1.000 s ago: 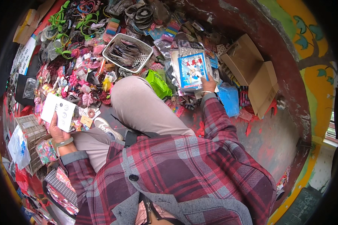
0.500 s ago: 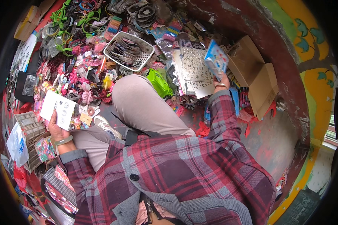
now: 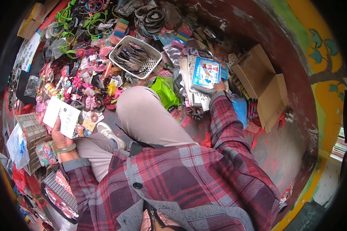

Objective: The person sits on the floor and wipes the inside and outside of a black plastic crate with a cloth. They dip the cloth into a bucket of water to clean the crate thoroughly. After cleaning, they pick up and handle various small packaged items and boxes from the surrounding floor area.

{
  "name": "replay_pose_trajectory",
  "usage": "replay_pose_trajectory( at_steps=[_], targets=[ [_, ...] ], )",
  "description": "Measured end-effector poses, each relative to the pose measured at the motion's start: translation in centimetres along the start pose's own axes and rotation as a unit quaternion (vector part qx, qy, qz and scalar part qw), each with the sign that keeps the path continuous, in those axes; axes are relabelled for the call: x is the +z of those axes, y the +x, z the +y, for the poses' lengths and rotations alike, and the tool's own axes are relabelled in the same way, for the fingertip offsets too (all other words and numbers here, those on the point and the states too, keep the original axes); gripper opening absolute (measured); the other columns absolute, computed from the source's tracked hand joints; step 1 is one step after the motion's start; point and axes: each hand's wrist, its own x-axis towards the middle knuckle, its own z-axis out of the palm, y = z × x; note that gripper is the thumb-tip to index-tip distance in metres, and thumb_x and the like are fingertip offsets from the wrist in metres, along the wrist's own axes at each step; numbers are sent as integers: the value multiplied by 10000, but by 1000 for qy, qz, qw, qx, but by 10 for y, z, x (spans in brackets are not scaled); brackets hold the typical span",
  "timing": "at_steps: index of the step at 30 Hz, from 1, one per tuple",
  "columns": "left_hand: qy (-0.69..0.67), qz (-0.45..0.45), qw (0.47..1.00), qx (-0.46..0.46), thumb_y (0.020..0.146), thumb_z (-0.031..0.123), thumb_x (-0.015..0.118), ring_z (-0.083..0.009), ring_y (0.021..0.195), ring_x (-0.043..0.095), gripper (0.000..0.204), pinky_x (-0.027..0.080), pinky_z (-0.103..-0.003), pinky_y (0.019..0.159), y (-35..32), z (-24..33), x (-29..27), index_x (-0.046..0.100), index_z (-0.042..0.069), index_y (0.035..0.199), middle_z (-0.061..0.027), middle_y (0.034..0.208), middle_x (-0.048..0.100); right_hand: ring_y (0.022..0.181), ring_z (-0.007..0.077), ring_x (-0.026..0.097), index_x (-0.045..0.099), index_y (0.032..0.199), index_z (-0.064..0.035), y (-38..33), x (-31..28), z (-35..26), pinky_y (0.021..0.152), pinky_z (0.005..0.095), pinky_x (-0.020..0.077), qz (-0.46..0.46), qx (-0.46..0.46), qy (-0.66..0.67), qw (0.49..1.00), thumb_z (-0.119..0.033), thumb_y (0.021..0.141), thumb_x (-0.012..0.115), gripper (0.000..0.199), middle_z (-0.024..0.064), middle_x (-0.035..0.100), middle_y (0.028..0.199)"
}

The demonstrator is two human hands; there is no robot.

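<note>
My left hand (image 3: 60, 139) is closed on the lower edge of a white card (image 3: 61, 115) with round grey shapes on its right part. Over a pile of flat sheets, my right hand (image 3: 219, 87) grips the lower right corner of a flat blue-and-white packet (image 3: 206, 74). The packet covers most of the top sheet (image 3: 204, 101), which carries dark letter shapes. Whether it rests fully on the pile, I cannot tell. Fingers beneath the packet are hidden.
A white basket (image 3: 155, 63) of dark hair bands stands ahead, with pink hair ornaments (image 3: 90, 90) heaped to its left. Beside my knee lies a green bag (image 3: 164, 92). An open cardboard box (image 3: 274, 96) stands at right, and a beige crate (image 3: 29, 125) at left.
My right hand has moved left with the packet, which was tilted and raised and now lies flatter over the lettered sheets. My left hand still holds the white card in nearly the same place.
</note>
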Motion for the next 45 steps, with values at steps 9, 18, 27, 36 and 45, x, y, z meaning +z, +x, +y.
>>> replay_pose_trajectory(
  at_steps=[9,18,27,36,45],
  targets=[
    [9,13,1000,10,862,92,469,-250,1001,563,341,446,-366,879,0,-1,-3,455,-54,1170,-141,1119,556,929,308,572,588,1011,-32,-31,-26,-35,768,366,459,-22,23,181,983,-202,729,569,330,169,602,1009],
    [16,-5,1000,-9,857,94,471,-253,992,568,347,450,-372,878,0,1,-6,454,-48,1173,-140,1116,560,996,286,544,533,1080,-15,-21,-95,-75,825,499,447,-132,157,687,697,-107,851,481,252,165,557,1100],
    [-13,-21,1000,-6,856,83,461,-263,996,565,347,447,-380,884,-4,2,-4,446,-47,1178,-148,1117,556,1021,301,535,422,1209,-12,-39,-188,3,887,479,429,-163,-160,718,658,-3,786,512,433,132,514,1169],
    [3,-26,1000,-8,865,134,472,-275,966,584,357,514,-442,758,15,-11,-11,444,-4,1193,-131,1101,569,930,254,588,557,1091,-6,-9,-46,105,817,348,442,-175,-84,215,957,-78,700,606,401,130,614,1019],
    [12,5,1000,27,848,74,482,-245,982,572,348,459,-361,858,-8,0,0,456,-50,1172,-132,1121,558,964,329,565,586,1052,-43,-30,-57,58,829,384,432,-75,-102,-82,989,-215,678,638,415,187,597,1029]
  ],
)
